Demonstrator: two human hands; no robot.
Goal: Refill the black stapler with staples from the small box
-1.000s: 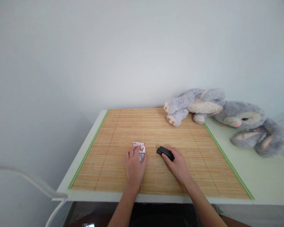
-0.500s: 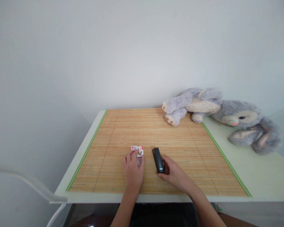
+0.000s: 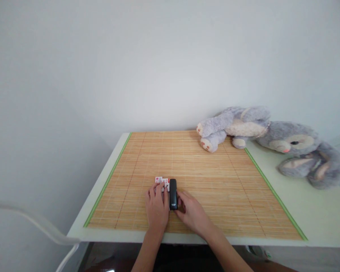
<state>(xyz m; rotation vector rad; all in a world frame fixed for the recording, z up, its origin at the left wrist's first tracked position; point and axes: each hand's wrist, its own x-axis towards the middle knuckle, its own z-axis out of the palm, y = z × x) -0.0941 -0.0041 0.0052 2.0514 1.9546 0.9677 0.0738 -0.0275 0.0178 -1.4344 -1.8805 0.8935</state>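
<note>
My left hand (image 3: 157,207) rests over two small white boxes with red print, its fingers bent down onto them and hiding most of their surface. The left box (image 3: 158,179) and the right box (image 3: 166,181) lie side by side, only their far ends showing. Against the right side of these boxes stands a black stapler (image 3: 173,194), lengthwise to me. My right hand (image 3: 191,211) grips the stapler from its right side, with thumb and fingers at its near half.
Under the hands lies a bamboo mat (image 3: 186,162) with green edges on a white table (image 3: 322,211). A grey plush rabbit (image 3: 243,126) lies across the back right corner. A white cable (image 3: 42,226) hangs at the lower left.
My right hand has moved left with the stapler, bringing it up beside the boxes and turning it straighter. The left hand stays on the boxes.
</note>
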